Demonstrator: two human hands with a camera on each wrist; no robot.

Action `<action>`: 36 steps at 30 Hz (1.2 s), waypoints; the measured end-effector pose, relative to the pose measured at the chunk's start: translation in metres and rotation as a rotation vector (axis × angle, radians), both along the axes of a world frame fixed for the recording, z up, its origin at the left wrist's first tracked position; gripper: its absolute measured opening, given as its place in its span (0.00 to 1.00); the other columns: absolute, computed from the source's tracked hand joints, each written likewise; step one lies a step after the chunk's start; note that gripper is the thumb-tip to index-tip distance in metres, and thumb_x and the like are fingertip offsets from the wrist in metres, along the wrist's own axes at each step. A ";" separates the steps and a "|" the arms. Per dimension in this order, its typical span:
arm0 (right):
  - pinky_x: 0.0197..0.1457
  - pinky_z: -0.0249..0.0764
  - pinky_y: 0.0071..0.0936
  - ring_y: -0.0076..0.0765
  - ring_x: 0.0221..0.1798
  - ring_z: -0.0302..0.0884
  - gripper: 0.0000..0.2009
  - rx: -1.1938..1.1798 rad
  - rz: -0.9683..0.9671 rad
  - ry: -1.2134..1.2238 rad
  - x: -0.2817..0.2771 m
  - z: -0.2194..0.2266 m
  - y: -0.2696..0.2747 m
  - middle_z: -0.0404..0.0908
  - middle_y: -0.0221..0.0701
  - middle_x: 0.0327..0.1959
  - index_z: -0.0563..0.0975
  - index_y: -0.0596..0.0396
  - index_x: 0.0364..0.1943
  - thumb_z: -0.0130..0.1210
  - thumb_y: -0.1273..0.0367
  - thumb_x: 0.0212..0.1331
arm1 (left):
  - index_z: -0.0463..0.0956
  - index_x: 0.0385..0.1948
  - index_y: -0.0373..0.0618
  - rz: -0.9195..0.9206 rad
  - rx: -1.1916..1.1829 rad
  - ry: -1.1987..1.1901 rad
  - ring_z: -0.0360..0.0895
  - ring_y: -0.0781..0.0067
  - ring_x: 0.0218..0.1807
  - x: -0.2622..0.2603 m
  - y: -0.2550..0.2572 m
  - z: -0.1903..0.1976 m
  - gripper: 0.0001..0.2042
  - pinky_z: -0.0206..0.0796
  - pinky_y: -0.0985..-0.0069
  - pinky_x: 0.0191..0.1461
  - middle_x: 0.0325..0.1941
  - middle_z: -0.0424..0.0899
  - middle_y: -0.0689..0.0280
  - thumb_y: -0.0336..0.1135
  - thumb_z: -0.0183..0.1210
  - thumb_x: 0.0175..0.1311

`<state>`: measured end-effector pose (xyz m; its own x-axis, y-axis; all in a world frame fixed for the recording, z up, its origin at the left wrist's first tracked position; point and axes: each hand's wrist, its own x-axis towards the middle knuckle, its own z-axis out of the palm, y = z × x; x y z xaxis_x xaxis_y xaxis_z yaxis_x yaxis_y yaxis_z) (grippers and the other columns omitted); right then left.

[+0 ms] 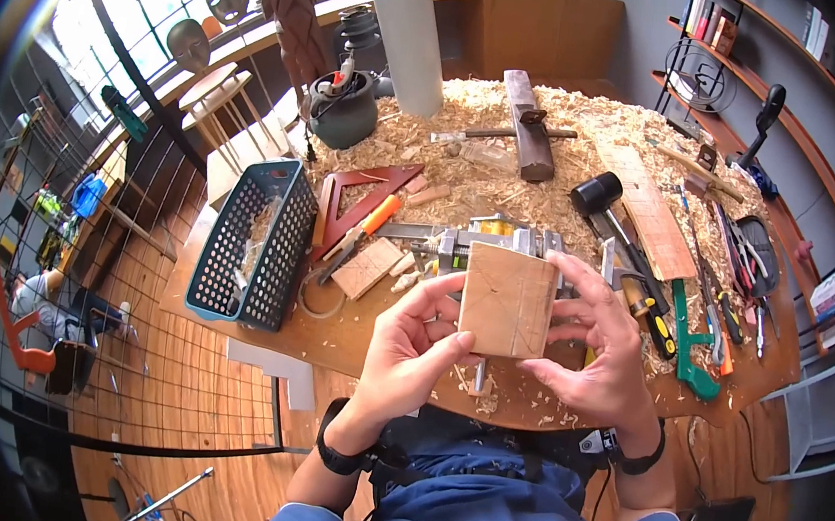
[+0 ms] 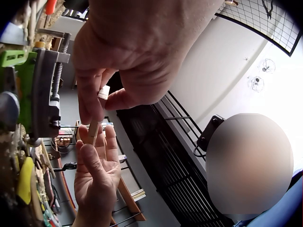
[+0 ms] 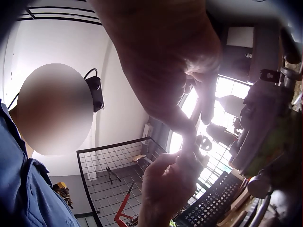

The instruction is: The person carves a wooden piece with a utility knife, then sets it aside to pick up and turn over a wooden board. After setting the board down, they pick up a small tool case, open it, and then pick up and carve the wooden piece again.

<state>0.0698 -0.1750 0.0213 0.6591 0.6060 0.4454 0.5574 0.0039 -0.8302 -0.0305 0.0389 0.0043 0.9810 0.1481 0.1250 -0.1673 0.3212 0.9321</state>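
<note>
A small square wooden board is held up in front of the bench's near edge, a thin line running across its lower part. My left hand pinches its left side, thumb on the near face and fingers behind. At the opposite side, my right hand holds it with the index finger at the upper corner and the thumb at the lower one. From the left wrist, the board shows edge-on between both hands. Just behind it stands a metal vise, partly hidden by the board.
Wood shavings cover the bench. A perforated basket stands left, near a red triangle square and an orange-handled knife. A black mallet, a wooden plane and a green-handled saw lie about.
</note>
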 end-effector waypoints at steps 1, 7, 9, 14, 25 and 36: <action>0.51 0.89 0.31 0.39 0.57 0.84 0.49 0.006 -0.021 -0.022 0.001 -0.003 -0.002 0.65 0.45 0.76 0.65 0.55 0.74 0.77 0.80 0.40 | 0.61 0.73 0.34 -0.003 0.000 0.018 0.85 0.74 0.48 0.001 -0.001 0.000 0.28 0.81 0.77 0.49 0.50 0.81 0.61 0.19 0.57 0.71; 0.46 0.87 0.26 0.32 0.42 0.89 0.50 -0.004 -0.051 0.005 0.009 -0.010 -0.023 0.67 0.47 0.75 0.64 0.61 0.73 0.77 0.79 0.38 | 0.60 0.75 0.36 -0.112 0.224 0.037 0.83 0.82 0.41 0.005 -0.002 0.003 0.32 0.75 0.82 0.44 0.45 0.84 0.65 0.21 0.61 0.68; 0.45 0.87 0.25 0.30 0.41 0.89 0.50 -0.011 -0.054 -0.015 0.010 -0.006 -0.027 0.67 0.47 0.75 0.65 0.61 0.73 0.77 0.79 0.38 | 0.58 0.77 0.36 -0.143 0.403 0.019 0.83 0.82 0.39 0.006 -0.001 0.001 0.36 0.73 0.83 0.43 0.42 0.85 0.67 0.21 0.63 0.67; 0.42 0.84 0.24 0.28 0.37 0.88 0.48 -0.056 -0.069 -0.042 0.011 -0.001 -0.028 0.70 0.48 0.73 0.67 0.62 0.72 0.75 0.78 0.37 | 0.54 0.78 0.38 -0.181 0.385 0.014 0.83 0.81 0.40 0.006 -0.002 0.001 0.37 0.74 0.82 0.45 0.43 0.85 0.66 0.22 0.62 0.68; 0.38 0.82 0.23 0.28 0.31 0.85 0.48 -0.152 -0.128 -0.115 0.006 0.008 -0.029 0.73 0.49 0.70 0.69 0.62 0.70 0.75 0.76 0.33 | 0.56 0.79 0.41 -0.212 0.444 0.025 0.79 0.83 0.37 0.008 0.001 0.002 0.37 0.74 0.80 0.45 0.40 0.83 0.68 0.26 0.64 0.69; 0.35 0.81 0.23 0.28 0.31 0.85 0.47 -0.141 -0.158 -0.158 0.006 0.004 -0.030 0.73 0.49 0.69 0.72 0.60 0.66 0.75 0.76 0.29 | 0.53 0.79 0.39 -0.223 0.461 -0.037 0.77 0.82 0.31 0.013 -0.002 0.003 0.38 0.72 0.78 0.36 0.35 0.79 0.65 0.24 0.61 0.68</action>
<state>0.0761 -0.2053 0.0252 0.6793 0.5645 0.4688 0.6648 -0.2029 -0.7189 -0.0178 0.0367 0.0074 0.9762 -0.1429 0.1632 -0.1770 -0.0901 0.9801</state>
